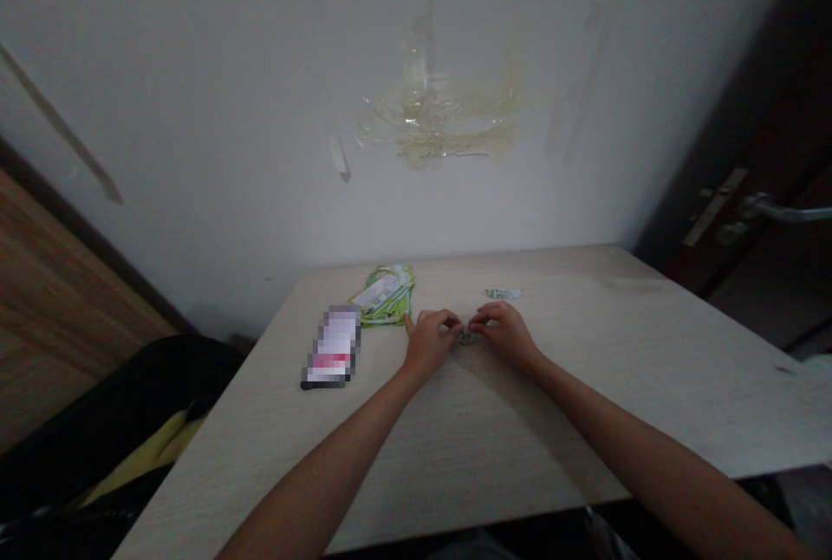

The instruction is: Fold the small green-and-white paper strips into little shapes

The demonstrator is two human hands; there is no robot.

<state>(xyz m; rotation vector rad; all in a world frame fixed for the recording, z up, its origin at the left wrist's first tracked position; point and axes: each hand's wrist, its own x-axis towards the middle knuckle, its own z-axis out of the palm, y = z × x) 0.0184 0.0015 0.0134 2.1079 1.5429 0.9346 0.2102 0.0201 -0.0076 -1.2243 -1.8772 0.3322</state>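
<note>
From where I stand, a dark bag with yellow cloth (152, 452) in it sits off the left side of the desk (650, 361). On the desk's left part lies a phone (333, 343), screen up but blurred, its long axis running near to far with the far end leaning right. Just beyond and right of it, a crinkled green packet (390, 304) lies flat, close to the left hand (430, 340). That hand's thumb and forefinger are pinched on a small piece (464, 337), which is at the middle of the desk, between the two hands. The piece is so small and so covered by fingertips that I can't tell which way it points or how its long axis runs. From the other side the right hand (508, 335) has its grip closed on it too, thumb against forefinger. Just beyond the right hand lies a narrow printed strip (503, 293), its long axis running left to right. Nothing stands between the piece and the wall (260, 109), where old clear tape (448, 122) clings; a dark door with a metal handle (793, 211) is at far right.
</note>
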